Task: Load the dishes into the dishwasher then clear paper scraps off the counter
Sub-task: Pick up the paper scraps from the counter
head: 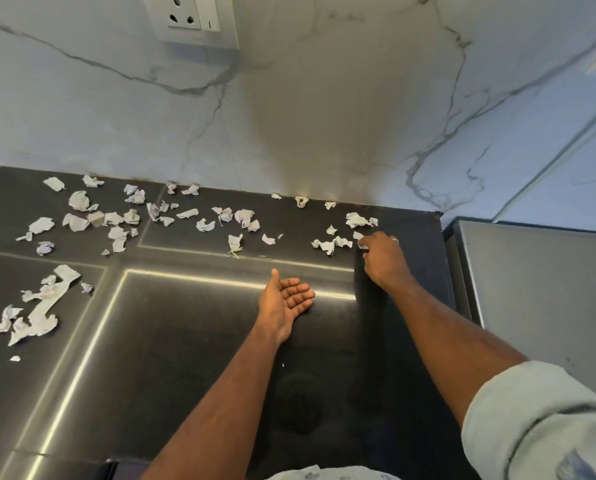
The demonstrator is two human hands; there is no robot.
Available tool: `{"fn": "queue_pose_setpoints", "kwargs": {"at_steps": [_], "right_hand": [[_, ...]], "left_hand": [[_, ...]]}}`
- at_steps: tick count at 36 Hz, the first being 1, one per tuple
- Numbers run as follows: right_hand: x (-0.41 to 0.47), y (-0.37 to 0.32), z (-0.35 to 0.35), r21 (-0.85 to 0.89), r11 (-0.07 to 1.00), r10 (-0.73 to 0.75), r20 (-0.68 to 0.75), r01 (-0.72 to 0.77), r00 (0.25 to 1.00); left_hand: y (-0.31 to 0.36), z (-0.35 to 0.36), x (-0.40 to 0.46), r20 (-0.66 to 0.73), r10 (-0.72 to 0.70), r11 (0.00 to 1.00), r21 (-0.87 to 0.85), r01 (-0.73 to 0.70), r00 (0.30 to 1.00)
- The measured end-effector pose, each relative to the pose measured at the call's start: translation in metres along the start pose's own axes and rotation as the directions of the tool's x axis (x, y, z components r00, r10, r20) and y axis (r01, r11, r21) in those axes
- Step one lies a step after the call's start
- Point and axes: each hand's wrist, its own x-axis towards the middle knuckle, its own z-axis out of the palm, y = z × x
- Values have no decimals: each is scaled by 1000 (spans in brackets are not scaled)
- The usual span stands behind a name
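On the dark surface (192,341), paper scraps (116,223) lie scattered toward the wall while the right hand (383,258) pinches one scrap (360,241) and the left hand (286,299) waits palm-up, cupped, seemingly to collect them.

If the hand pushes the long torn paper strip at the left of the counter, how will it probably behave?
The long torn paper strip looks thin and creased, so it would probably bend and fold instead of sliding as one piece. It seems very light and may drift. On the smooth dark counter it should slide with little resistance.
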Motion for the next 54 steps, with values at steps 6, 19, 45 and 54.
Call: {"fn": "queue_pose_setpoints", "kwargs": {"at_steps": [6, 19, 45, 54], "right_hand": [[-40, -24, 13, 93, 995, -30, -31, 33, 999], [-82, -100, 17, 602, 793, -101, -26, 97, 995], [-31, -98, 8, 464, 881, -57, -94, 95, 994], [-84, -118, 30, 380, 830, -443, 8, 408, 896]], "left_hand": [[-4, -2, 2, 17, 4, 1000, 3, -4, 1000], [6, 17, 6, 110, -8, 998, -68, 15, 994], [12, -13, -7, -55, 7, 956, -292, -22, 998], [10, 0, -12, -32, 70, 971, -225, -75, 997]]}}
